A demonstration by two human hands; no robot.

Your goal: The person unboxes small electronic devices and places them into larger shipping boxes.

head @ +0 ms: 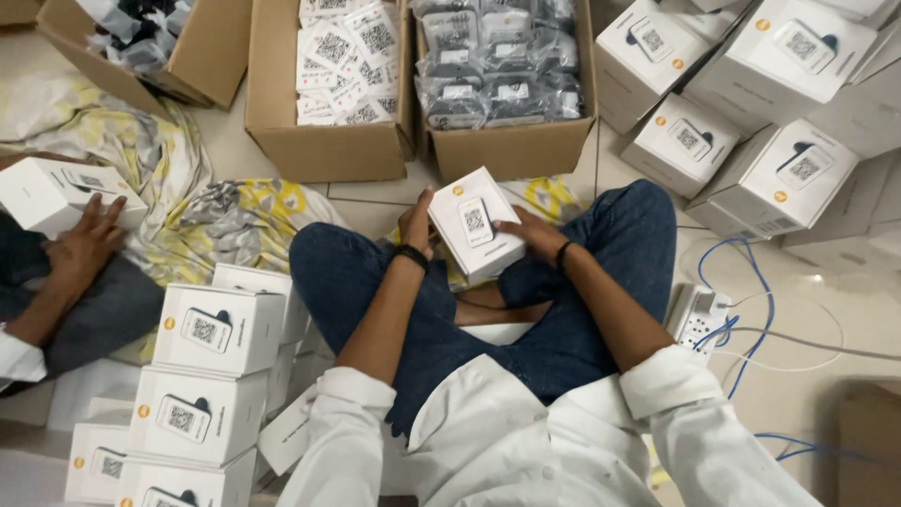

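Just above the crossed legs, both hands clasp one small white box [476,233]: the left hand [419,228] lies flat against its left side, thumb up, and the right hand [531,235] presses the right side with its fingers curled round the edge, so each grip is closed on the box. Beyond it stand two open cardboard cartons on the floor: the left carton [324,145] holds loose white printed cards, the right carton [514,145] holds grey plastic pouches. A third carton [202,56] sits further left. Six stacked white boxes [218,329] rise by the left knee, and at least five more boxes [784,178] pile up at right. Another person's hand [84,246] rests on a further box [52,192].
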